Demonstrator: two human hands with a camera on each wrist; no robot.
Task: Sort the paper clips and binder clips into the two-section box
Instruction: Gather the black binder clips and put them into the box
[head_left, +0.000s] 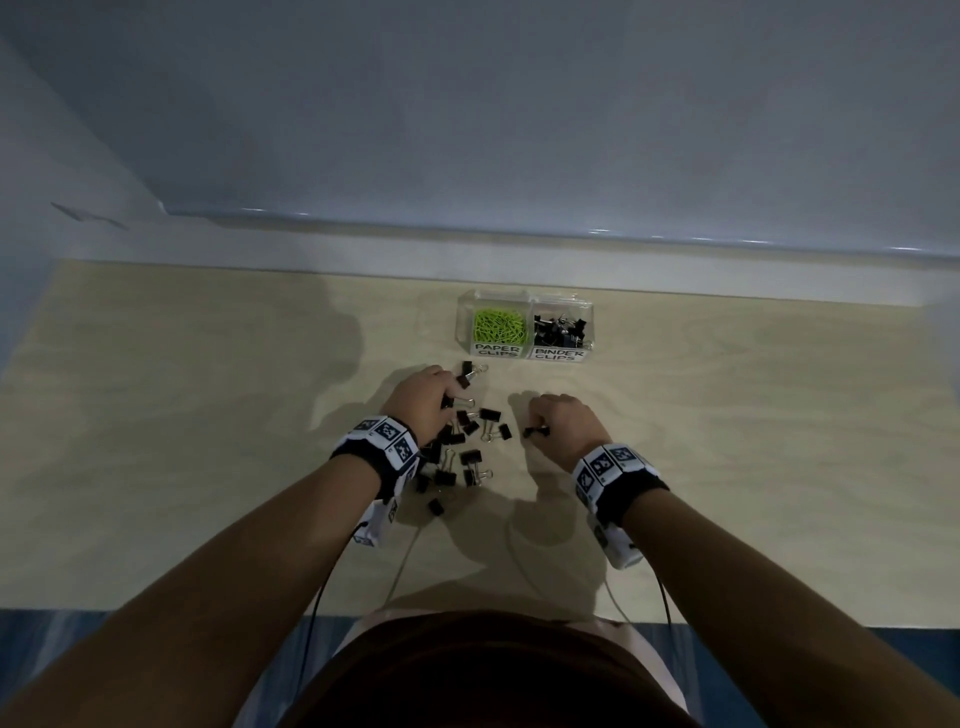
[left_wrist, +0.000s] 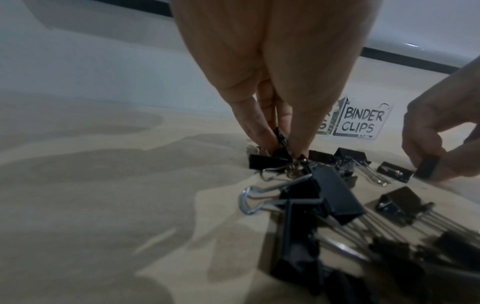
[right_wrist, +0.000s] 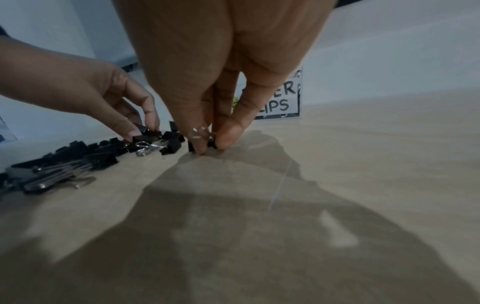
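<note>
A clear two-section box stands at the back of the wooden table; its left half, labelled PAPER CLIPS, holds green paper clips, and its right half, labelled BINDER CLIPS, holds black binder clips. Several black binder clips lie scattered in front of it. My left hand pinches one binder clip at the pile's far left. My right hand pinches another binder clip on the table, right of the pile.
The light wooden table runs wide on both sides of the pile. A white ledge and wall rise just behind the box. Thin cables trail from the wrist bands toward the near table edge.
</note>
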